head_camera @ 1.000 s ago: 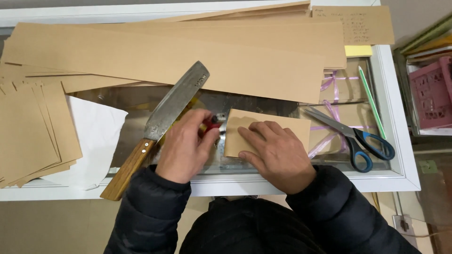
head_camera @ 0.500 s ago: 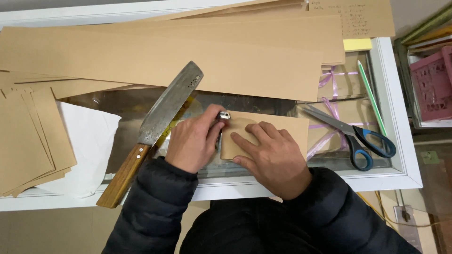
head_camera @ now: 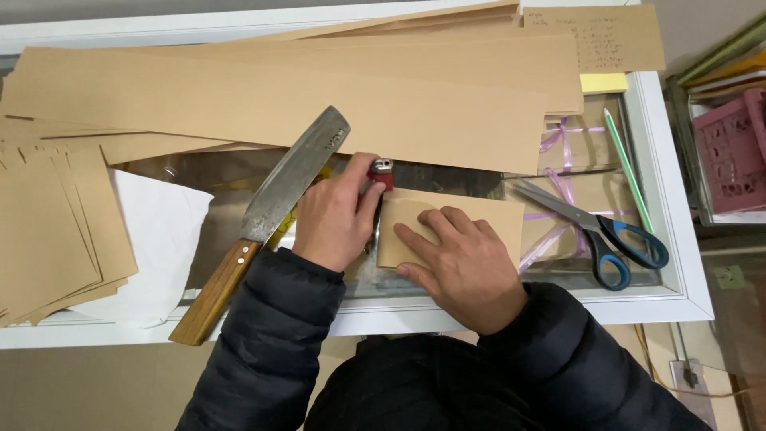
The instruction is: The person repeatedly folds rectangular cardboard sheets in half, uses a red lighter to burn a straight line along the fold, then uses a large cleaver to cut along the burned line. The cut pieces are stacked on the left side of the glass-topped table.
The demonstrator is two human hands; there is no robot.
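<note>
Fingers of your left hand (head_camera: 335,215) are curling tight around a small red lighter with a silver metal top (head_camera: 380,172), holding it upright at the top left corner of the folded rectangular piece of tan kraft paper (head_camera: 479,217). Your right hand (head_camera: 459,263) is lying flat on that paper, fingers spread and pressing it down on the glass-topped white-framed counter (head_camera: 678,263); it is gripping nothing. I am seeing no flame, and I cannot tell whether the lighter is touching the paper edge or just sitting beside it. Judging progress: the piece is looking already cut and folded, so work along the left edge seems to be what is in hand, with the other edges still untouched as far as I can see. Just left of your left hand, the big steel cleaver with a wooden handle (head_camera: 275,203) is lying diagonal, nobody holding it. Blue-handled scissors (head_camera: 594,227) are resting near the paper's right end, with a thin green pencil (head_camera: 628,168) beyond them. Long tan kraft sheets (head_camera: 279,104) are covering the back of the counter, and a stack of smaller cut tan sheets (head_camera: 56,231) is sitting at far left, suggesting plenty more pieces left.
</note>
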